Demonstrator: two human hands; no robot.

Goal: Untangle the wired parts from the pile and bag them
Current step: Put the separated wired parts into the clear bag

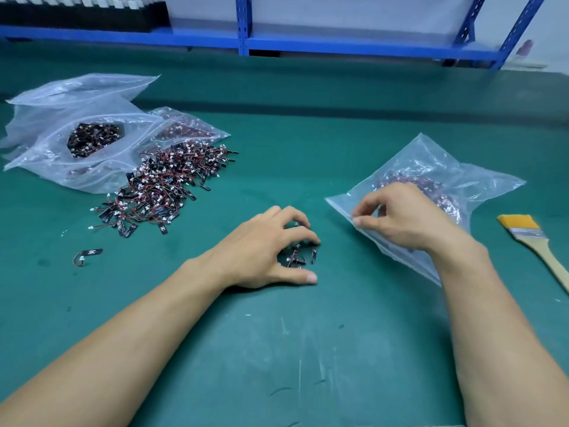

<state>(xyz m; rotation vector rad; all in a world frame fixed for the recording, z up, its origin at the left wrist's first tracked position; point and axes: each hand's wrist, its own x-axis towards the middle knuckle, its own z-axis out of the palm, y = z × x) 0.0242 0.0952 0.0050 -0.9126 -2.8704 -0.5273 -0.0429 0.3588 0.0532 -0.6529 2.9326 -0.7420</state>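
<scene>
A pile of small black parts with red-and-black wires (166, 186) lies on the green mat at the left. My left hand (264, 251) curls over a small bunch of these wired parts (297, 255) at the middle of the mat, fingers and thumb around them. To the right lies a clear plastic bag (431, 180) holding more wired parts. My right hand (403, 217) pinches the bag's near edge between thumb and fingers. One single wired part (87, 255) lies alone at the left front.
Several clear zip bags (83, 140) with more parts lie at the far left behind the pile. A yellow-bristled paintbrush (535, 245) with a wooden handle lies at the right edge. Blue shelving (244, 32) runs along the back.
</scene>
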